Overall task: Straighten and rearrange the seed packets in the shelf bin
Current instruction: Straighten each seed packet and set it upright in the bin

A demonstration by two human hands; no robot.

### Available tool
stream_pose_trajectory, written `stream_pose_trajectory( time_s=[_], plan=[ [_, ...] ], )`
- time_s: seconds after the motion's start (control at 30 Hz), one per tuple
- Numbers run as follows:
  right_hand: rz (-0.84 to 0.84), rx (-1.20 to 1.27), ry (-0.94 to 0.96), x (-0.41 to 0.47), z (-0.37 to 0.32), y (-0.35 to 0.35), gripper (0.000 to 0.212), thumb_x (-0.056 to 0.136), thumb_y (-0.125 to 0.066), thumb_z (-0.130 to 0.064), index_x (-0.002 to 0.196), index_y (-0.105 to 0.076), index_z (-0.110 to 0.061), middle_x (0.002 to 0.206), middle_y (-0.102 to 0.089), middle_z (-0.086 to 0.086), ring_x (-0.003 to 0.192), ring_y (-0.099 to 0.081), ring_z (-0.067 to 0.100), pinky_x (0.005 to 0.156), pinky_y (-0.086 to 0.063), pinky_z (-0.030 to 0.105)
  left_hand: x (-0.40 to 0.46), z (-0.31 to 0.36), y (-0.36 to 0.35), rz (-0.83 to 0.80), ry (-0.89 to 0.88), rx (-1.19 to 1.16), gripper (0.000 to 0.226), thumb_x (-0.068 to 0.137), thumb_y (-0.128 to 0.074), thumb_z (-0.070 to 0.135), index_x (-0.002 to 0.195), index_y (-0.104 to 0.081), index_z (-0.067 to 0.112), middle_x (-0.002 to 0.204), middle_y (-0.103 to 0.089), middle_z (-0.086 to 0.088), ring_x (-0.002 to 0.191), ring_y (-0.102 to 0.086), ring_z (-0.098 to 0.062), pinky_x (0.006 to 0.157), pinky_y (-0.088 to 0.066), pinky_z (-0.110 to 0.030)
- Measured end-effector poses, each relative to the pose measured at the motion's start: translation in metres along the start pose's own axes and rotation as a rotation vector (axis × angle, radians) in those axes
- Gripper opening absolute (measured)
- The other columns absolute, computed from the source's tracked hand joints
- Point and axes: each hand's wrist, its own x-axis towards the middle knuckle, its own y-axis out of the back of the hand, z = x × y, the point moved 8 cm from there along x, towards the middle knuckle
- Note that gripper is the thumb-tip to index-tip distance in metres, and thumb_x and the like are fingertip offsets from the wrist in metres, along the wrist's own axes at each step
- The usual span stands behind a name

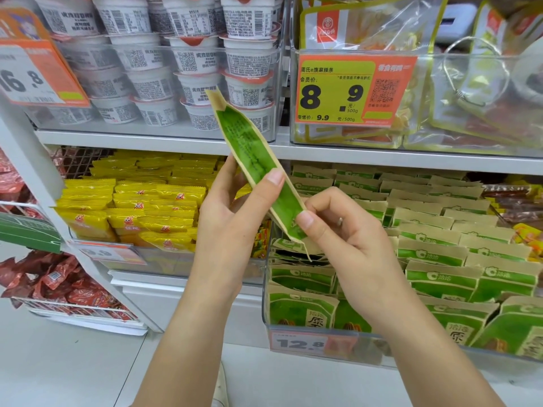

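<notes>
A green and tan seed packet (249, 151) is held up in front of the shelves, tilted with its top toward the upper left and seen nearly edge-on. My left hand (235, 212) pinches its middle between thumb and fingers. My right hand (338, 233) pinches its lower end. Below and to the right, a clear shelf bin (266, 306) holds several rows of matching green packets (435, 254), mostly upright, with a gap and a few leaning ones at its left side.
A bin of yellow snack packs (141, 201) sits to the left of the seed bin. White cups (188, 63) and a bin with an orange 8.9 price tag (349, 89) fill the shelf above. Red packs (67, 286) lie in a wire rack at lower left.
</notes>
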Motion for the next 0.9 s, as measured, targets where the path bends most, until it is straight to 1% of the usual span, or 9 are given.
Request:
stream_pose_trajectory(
  time_s=[0.1,0.17,0.23,0.3,0.43,0.53,0.67,0.77,0.9],
  plan=[
    [0.045,-0.025,0.038,-0.001,0.001,0.001,0.013,0.094,-0.059,-0.018,0.082,-0.06,-0.019,0.097,-0.069,-0.02,0.088,-0.062,-0.003,0.072,-0.046,0.012,-0.001,-0.003,-0.004,-0.041,0.031,-0.05,0.026,0.081,-0.068,0.036,0.102,-0.065,0.021,0.089,-0.067,0.008,0.088,-0.066,-0.009,0.076,-0.054,-0.026],
    [0.133,-0.261,0.157,-0.002,-0.002,0.006,0.011,0.092,-0.059,-0.028,0.084,-0.064,-0.021,0.105,-0.067,-0.016,0.098,-0.062,0.004,0.078,-0.049,0.023,-0.002,-0.005,-0.008,-0.069,0.069,-0.06,0.029,0.08,-0.068,0.039,0.103,-0.065,0.022,0.091,-0.069,0.009,0.091,-0.066,-0.008,0.079,-0.053,-0.028],
    [0.19,-0.51,0.304,-0.007,-0.008,0.003,0.016,0.091,-0.058,-0.03,0.084,-0.065,-0.017,0.11,-0.064,-0.009,0.095,-0.06,0.006,0.076,-0.05,0.028,-0.005,-0.005,-0.01,-0.083,0.079,-0.017,0.033,0.078,-0.07,0.044,0.103,-0.067,0.023,0.097,-0.071,0.006,0.095,-0.067,-0.01,0.088,-0.053,-0.037],
    [0.193,-0.604,0.362,-0.009,-0.011,0.0,0.019,0.09,-0.059,-0.031,0.083,-0.066,-0.016,0.111,-0.063,-0.007,0.095,-0.061,0.009,0.072,-0.051,0.03,-0.006,-0.003,-0.008,-0.059,0.047,0.007,0.027,0.081,-0.067,0.037,0.105,-0.067,0.024,0.101,-0.073,0.006,0.099,-0.068,-0.012,0.089,-0.053,-0.04],
    [0.199,-0.518,0.205,0.0,-0.008,0.022,0.016,0.084,-0.062,-0.044,0.091,-0.067,-0.03,0.115,-0.06,-0.016,0.109,-0.054,-0.004,0.09,-0.043,0.012,-0.002,0.003,-0.002,-0.039,-0.065,-0.02,0.029,0.086,-0.063,0.022,0.114,-0.062,0.027,0.114,-0.071,0.006,0.108,-0.067,-0.016,0.086,-0.056,-0.037],
    [0.25,-0.384,0.06,0.011,-0.004,0.057,0.039,0.076,-0.072,-0.05,0.111,-0.056,-0.045,0.121,-0.058,-0.022,0.116,-0.051,-0.007,0.097,-0.042,0.018,0.003,0.013,0.0,-0.055,-0.185,-0.011,0.027,0.085,-0.064,0.013,0.108,-0.061,0.026,0.105,-0.071,0.011,0.104,-0.066,-0.01,0.084,-0.053,-0.028],
    [0.187,-0.205,0.053,0.027,-0.01,0.07,0.066,0.068,-0.08,-0.05,0.125,-0.049,-0.044,0.122,-0.063,-0.017,0.111,-0.058,0.002,0.077,-0.054,0.023,0.006,0.011,-0.006,-0.077,-0.249,0.053,0.028,0.084,-0.065,0.008,0.103,-0.062,0.028,0.096,-0.072,0.013,0.097,-0.066,-0.008,0.082,-0.052,-0.024],
    [0.098,-0.185,0.101,0.034,-0.017,0.063,0.054,0.071,-0.077,-0.038,0.121,-0.057,-0.039,0.115,-0.068,-0.013,0.107,-0.063,0.011,0.08,-0.056,0.046,0.007,0.004,-0.018,-0.163,-0.245,0.114,0.03,0.084,-0.065,0.009,0.105,-0.062,0.03,0.1,-0.072,0.013,0.1,-0.066,-0.01,0.087,-0.053,-0.031],
    [0.067,-0.194,0.094,0.035,-0.008,0.059,0.029,0.076,-0.075,-0.024,0.103,-0.066,-0.027,0.1,-0.073,-0.008,0.094,-0.068,0.013,0.085,-0.056,0.042,0.011,-0.009,-0.026,-0.235,-0.217,0.249,0.031,0.089,-0.065,0.007,0.111,-0.06,0.028,0.106,-0.071,0.014,0.105,-0.065,-0.007,0.088,-0.052,-0.023]
  ],
)
